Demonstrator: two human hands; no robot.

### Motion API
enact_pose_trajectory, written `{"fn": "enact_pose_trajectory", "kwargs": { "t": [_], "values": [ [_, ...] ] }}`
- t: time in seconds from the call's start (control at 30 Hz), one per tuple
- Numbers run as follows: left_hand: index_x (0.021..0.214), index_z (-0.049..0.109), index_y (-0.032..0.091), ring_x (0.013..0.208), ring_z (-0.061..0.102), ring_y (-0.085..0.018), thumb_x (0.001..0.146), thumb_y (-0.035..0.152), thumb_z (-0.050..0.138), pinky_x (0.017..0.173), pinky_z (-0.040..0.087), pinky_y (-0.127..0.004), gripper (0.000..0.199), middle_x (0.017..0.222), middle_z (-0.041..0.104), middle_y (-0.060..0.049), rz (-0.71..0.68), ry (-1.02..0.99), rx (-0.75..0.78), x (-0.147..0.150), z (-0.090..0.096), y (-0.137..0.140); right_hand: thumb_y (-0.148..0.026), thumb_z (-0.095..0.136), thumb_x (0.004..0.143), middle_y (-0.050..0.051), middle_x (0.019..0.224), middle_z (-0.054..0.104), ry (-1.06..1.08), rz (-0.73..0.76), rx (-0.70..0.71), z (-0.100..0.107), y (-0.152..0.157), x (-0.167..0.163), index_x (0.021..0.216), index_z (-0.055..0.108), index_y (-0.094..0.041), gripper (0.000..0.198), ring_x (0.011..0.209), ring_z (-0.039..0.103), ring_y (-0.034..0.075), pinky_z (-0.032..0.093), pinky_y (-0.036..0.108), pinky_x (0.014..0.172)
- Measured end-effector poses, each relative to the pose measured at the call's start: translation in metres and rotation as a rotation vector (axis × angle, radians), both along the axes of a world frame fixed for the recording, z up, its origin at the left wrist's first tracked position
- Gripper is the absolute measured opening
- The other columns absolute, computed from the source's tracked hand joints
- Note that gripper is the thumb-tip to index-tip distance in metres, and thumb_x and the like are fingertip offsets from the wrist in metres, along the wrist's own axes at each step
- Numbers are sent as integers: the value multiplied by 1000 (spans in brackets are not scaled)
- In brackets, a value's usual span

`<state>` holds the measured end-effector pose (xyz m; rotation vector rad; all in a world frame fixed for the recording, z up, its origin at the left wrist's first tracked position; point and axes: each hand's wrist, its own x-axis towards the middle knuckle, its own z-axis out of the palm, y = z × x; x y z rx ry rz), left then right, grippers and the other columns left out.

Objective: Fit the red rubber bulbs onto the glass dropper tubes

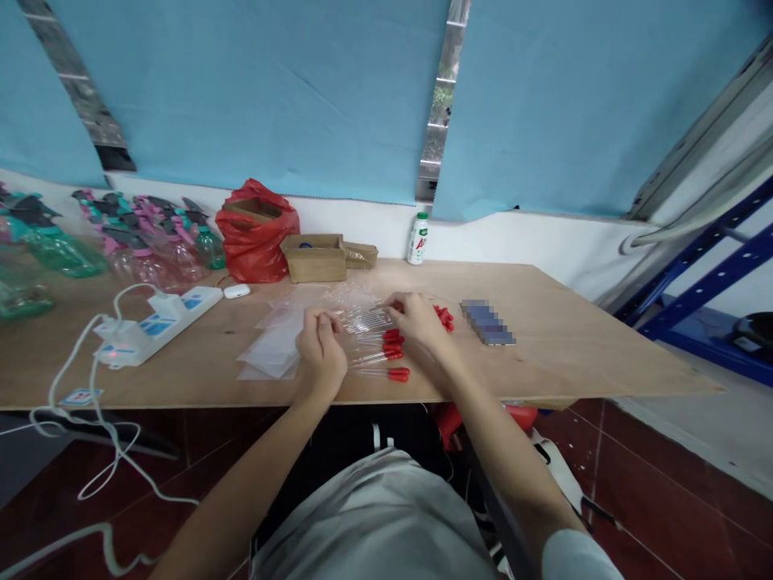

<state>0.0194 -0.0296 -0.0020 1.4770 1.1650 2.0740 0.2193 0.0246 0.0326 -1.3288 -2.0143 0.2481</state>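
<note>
My left hand (321, 350) is closed, thumb pressed against curled fingers, at the left ends of the glass tubes; what it grips is too small to make out. Across from it, my right hand (418, 321) pinches with thumb and forefinger, and a bit of red rubber bulb shows at the fingertips. Between the hands lie several thin clear glass tubes (367, 319) side by side. Closer to the table edge are glass droppers (378, 357) with red bulbs pointing right. A small heap of red rubber bulbs (445, 318) sits just beyond my right hand.
Clear plastic bags (271, 348) lie left of my left hand. A phone (488, 322) rests at the right. Behind stand a cardboard box (315, 259), a red plastic bag (257, 242) and a white bottle (417, 240). A power strip (160, 326) and spray bottles (150, 262) are at the left.
</note>
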Motion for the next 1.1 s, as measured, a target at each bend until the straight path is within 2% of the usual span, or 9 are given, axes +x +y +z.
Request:
{"fn": "enact_pose_trajectory", "kwargs": {
  "t": [0.1,0.17,0.27,0.37,0.5,0.63,0.73,0.87,1.1],
  "values": [
    [91,56,24,76,52,-18,111,32,43,77,42,-29,25,81,53,-1,82,-114,81,2,3,-4,-22,71,96,6,98,83,-155,91,-22,14,16,-33,97,83,-20,12,90,73,20,49,28,82],
    [91,52,24,79,49,-17,111,34,44,79,43,-29,24,84,49,0,109,-190,75,2,6,-4,-28,74,96,8,102,83,-287,141,-77,16,26,-59,96,83,-19,13,95,73,22,50,28,84],
    [90,48,24,80,46,-17,111,33,44,80,43,-28,23,85,45,0,132,-253,51,0,9,-1,-36,78,95,12,116,82,-447,188,-118,13,34,-92,110,83,-18,24,107,74,26,51,30,88],
    [88,46,24,76,44,-16,111,34,44,77,41,-28,25,81,43,1,160,-242,83,0,9,3,-37,84,89,15,122,81,-538,277,-120,8,36,-111,112,82,-17,31,116,73,30,52,31,92],
    [87,46,23,70,42,-15,111,34,46,70,37,-28,26,77,42,2,145,-244,117,2,8,6,-37,83,88,16,120,81,-551,267,-121,4,32,-118,112,81,-16,32,112,75,31,52,31,89],
    [87,47,24,66,41,-14,111,36,48,66,36,-27,27,75,41,3,81,-289,140,4,9,5,-31,75,92,14,115,82,-602,304,-147,3,26,-123,104,84,-18,19,109,76,29,53,30,87],
    [87,47,24,65,41,-14,111,38,49,65,37,-27,28,73,42,3,61,-298,130,4,10,5,-26,71,92,15,111,83,-609,287,-122,2,23,-127,100,84,-16,18,107,77,29,53,31,86],
    [86,46,24,63,41,-14,110,38,48,63,36,-27,28,71,41,4,66,-297,121,3,10,6,-28,73,92,16,104,83,-577,278,-118,0,22,-130,94,83,-14,17,102,78,30,55,32,86],
    [89,45,24,66,41,-14,110,36,44,64,34,-27,25,74,41,3,31,-319,45,3,11,5,-25,71,95,20,112,82,-583,283,-99,-6,24,-134,99,82,-12,17,109,77,34,56,37,95]
  ]
}}
